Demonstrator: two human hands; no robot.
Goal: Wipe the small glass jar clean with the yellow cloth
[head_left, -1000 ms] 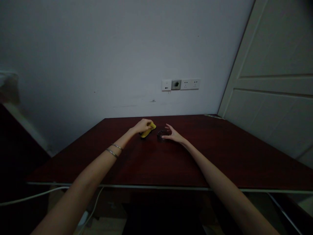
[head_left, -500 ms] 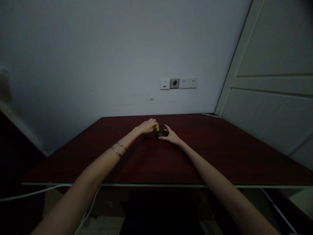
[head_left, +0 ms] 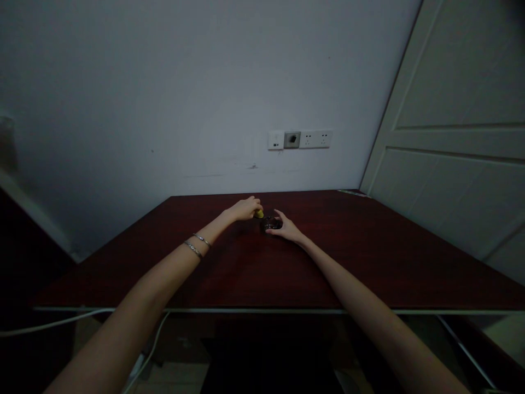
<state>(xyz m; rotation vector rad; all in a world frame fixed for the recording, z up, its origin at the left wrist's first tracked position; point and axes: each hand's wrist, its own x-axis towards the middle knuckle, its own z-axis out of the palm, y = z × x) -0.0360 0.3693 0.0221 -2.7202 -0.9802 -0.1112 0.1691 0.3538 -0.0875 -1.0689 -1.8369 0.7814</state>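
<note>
Head view, seated at a dark red table (head_left: 369,251). The left hand (head_left: 245,209) is curling shut around a yellow item (head_left: 258,214), of which only a small tip is showing past the fingers. The right hand (head_left: 287,230) is lying with its fingers spread, cupping the near edge of a small dark round object (head_left: 271,222) without clamping it. Both things are sitting near the table's far middle, the yellow tip at about 10 o'clock of the dark object and just beside it; whether they are touching cannot be told. Two bracelets (head_left: 198,244) are circling the left wrist.

Step in hand, as a judgement: the yellow item is being worked at the rim of the dark object while the right hand is bracing it. Any further motion is calling for that bracing hand to hold the object steady, since it looks light.

Against the frame one second earlier: the yellow item was then lying long and mostly exposed, well to 9 o'clock of the dark object. Now it is bunching inside the fist, close in.
</note>
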